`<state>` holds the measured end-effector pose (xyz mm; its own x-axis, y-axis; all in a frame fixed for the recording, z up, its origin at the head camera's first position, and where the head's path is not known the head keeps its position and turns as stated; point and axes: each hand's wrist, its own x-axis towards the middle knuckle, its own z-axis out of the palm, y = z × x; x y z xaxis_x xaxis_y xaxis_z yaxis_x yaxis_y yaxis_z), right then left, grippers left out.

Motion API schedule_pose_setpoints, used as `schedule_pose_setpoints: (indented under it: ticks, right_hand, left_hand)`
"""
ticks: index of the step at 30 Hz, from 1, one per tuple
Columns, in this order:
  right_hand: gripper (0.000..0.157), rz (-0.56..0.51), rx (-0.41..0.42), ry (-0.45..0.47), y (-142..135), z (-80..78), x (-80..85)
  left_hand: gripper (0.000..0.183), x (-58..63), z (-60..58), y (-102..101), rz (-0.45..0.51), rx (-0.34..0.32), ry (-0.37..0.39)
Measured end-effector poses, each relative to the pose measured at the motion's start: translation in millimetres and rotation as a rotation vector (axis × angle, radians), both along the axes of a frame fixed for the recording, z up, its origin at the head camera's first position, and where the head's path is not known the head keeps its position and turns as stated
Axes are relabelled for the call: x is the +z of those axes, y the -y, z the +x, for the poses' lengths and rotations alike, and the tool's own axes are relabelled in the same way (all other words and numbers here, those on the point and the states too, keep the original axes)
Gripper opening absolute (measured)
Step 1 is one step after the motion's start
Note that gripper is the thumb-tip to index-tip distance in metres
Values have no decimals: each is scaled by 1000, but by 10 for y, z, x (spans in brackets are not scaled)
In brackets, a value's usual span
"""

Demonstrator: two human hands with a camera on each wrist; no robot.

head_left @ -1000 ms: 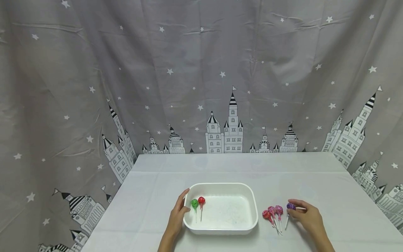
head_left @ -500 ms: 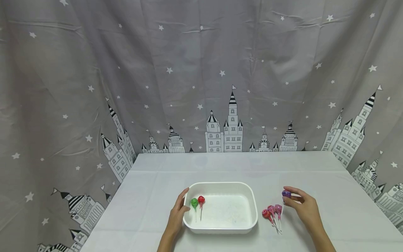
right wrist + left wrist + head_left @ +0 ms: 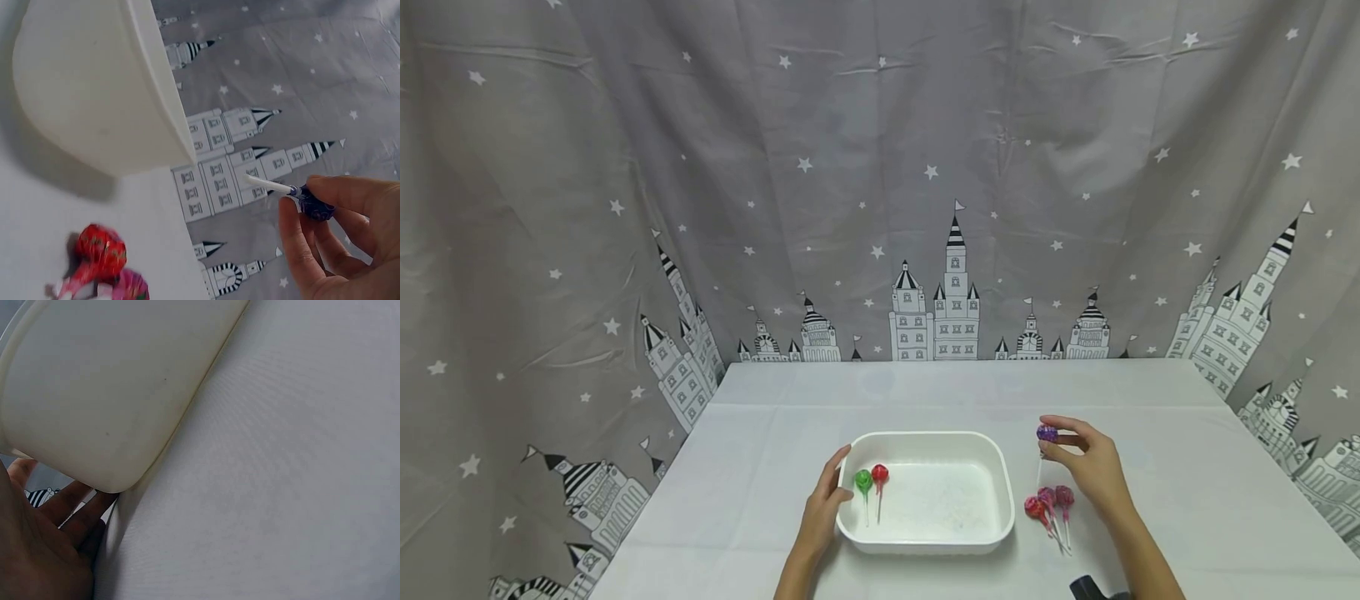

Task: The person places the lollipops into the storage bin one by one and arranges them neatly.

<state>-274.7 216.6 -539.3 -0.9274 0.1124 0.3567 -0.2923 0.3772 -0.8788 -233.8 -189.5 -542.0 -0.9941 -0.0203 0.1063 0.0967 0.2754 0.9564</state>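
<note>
In the head view my left hand [image 3: 817,512] holds the left side of a white plastic tub [image 3: 925,548], its thumb at the rim. The left wrist view shows fingers [image 3: 81,519] against the tub's outer wall. Inside lie a green lollipop [image 3: 863,481] and a red lollipop [image 3: 880,474], side by side. My right hand [image 3: 1093,467] pinches a purple lollipop [image 3: 1047,434] by its wrapped head, raised right of the tub, its white stick [image 3: 269,184] hanging down in the head view. Below it on the table are a red lollipop [image 3: 1035,508] and two pink lollipops [image 3: 1064,497].
A white cloth covers the table [image 3: 775,433]. Behind it hangs a grey curtain [image 3: 850,167] printed with castles and stars. At the bottom edge, beside my right forearm, a dark object [image 3: 1086,587] shows in part.
My right hand has lifted the purple lollipop off the table and carried it left and away from me, past the other lollipops. My left hand and the tub have stayed in place.
</note>
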Motion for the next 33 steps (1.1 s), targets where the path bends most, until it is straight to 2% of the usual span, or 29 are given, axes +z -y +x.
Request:
schedule_pose_setpoints:
  ticks: [3, 4, 9, 12, 21, 26, 30, 33]
  right_hand:
    - [38, -7, 33, -5, 139, -4, 130]
    - [38, 16, 16, 0, 204, 10, 183]
    - [37, 9, 50, 55, 569, 232, 693]
    - [36, -36, 84, 99, 731, 291, 857]
    - [37, -212, 201, 242, 1077, 175, 884]
    - [38, -317, 309, 287, 1246, 142, 943]
    - [41, -350, 391, 301, 1391, 99, 986]
    - [41, -353, 414, 324, 1516, 54, 986]
  left_hand:
    - [63, -1, -8, 0, 9, -1, 1]
    - [63, -2, -9, 0, 9, -1, 3]
    - [64, -2, -11, 0, 6, -1, 8]
    - [64, 3, -8, 2, 9, -3, 7]
    - [63, 6, 3, 5, 5, -3, 5]
    - [63, 5, 7, 3, 3, -1, 4]
    - [63, 9, 6, 1, 0, 3, -3]
    - [63, 6, 5, -2, 7, 3, -9]
